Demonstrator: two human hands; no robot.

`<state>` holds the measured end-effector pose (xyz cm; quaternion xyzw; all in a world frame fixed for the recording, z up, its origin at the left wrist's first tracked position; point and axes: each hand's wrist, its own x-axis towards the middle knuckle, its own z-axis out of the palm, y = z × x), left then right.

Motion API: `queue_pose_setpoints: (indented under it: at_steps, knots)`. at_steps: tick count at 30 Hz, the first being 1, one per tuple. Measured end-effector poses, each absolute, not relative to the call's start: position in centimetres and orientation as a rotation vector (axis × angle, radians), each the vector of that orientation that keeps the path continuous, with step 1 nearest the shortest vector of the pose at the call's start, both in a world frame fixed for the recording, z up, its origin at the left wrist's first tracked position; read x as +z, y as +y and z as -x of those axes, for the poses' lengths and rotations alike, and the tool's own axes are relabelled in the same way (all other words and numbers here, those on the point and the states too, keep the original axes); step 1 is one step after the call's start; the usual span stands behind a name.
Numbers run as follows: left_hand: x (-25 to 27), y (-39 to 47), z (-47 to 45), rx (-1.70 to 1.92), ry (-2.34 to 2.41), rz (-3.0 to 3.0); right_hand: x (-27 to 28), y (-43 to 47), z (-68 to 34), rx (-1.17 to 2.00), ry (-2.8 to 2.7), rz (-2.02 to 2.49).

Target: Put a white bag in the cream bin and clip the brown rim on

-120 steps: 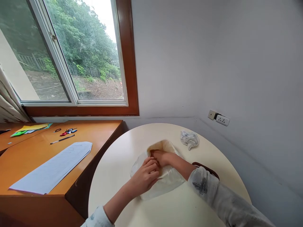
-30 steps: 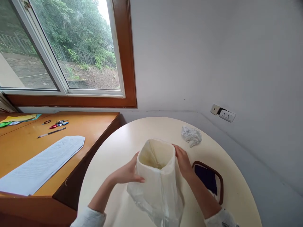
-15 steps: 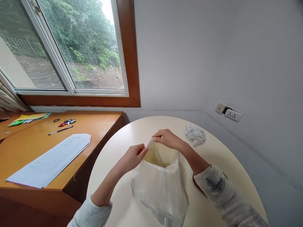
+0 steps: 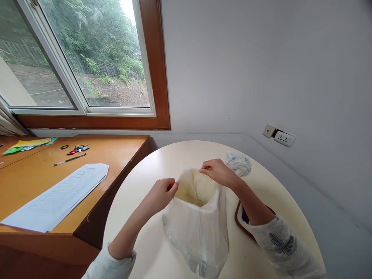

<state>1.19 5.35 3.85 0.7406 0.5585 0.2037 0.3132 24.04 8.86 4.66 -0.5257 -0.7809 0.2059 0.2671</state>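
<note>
A thin white plastic bag [image 4: 194, 228] stands on the round cream table, its mouth open toward me and its upper edge folded outward over a rim. Whatever stiff container it covers is hidden, though the inside looks pale yellow. My left hand [image 4: 162, 193] pinches the bag's edge at the left side of the mouth. At the far right of the mouth, my right hand [image 4: 217, 171] pinches the edge between thumb and fingers. Just behind my right hand lies a crumpled white plastic bag [image 4: 238, 164].
Partly under my right forearm is a brown-rimmed item [image 4: 240, 221] with a dark blue patch. On the wooden desk [image 4: 122, 149] at left are paper sheets [image 4: 62, 195], a pen [image 4: 69, 159], keys [image 4: 78, 149] and coloured papers [image 4: 31, 143]. A socket [image 4: 285, 138] is on the wall.
My right hand has slid right along the bag's edge, away from my left hand. The mouth is now wider and rounder. My left hand has stayed nearly in place.
</note>
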Motion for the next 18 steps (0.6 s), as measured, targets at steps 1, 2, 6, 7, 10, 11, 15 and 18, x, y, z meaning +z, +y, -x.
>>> queue_pose_setpoints:
  at_steps: [1, 2, 6, 7, 10, 11, 15, 18]
  knots:
    - [3.8, 5.3, -1.2, 0.534, 1.475, -1.945, 4.9, 8.7, -24.4, 0.566, -2.111, 1.445]
    - [3.8, 5.3, -1.2, 0.529, 1.479, -1.939, 5.1, 8.5, -24.7, 0.577, -2.115, 1.471]
    - [4.0, 5.2, -1.0, 0.470, 1.497, -1.964, 5.8, 7.8, -25.5, 0.613, -2.142, 1.535]
    - [4.1, 5.3, -1.0, 0.451, 1.512, -1.989, 6.0, 7.7, -25.5, 0.622, -2.138, 1.537]
    - [4.8, 5.7, -1.0, 0.466, 1.582, -2.098, 6.1, 7.6, -24.9, 0.648, -2.103, 1.528]
    - [5.1, 6.0, -1.2, 0.486, 1.595, -2.125, 6.1, 7.6, -24.5, 0.644, -2.098, 1.528]
    - [6.0, 7.4, -2.4, 0.471, 1.531, -2.232, 5.4, 8.2, -23.3, 0.532, -2.185, 1.550]
    - [6.0, 8.5, -3.2, 0.302, 1.456, -2.377, 4.7, 8.4, -23.2, 0.488, -2.237, 1.586]
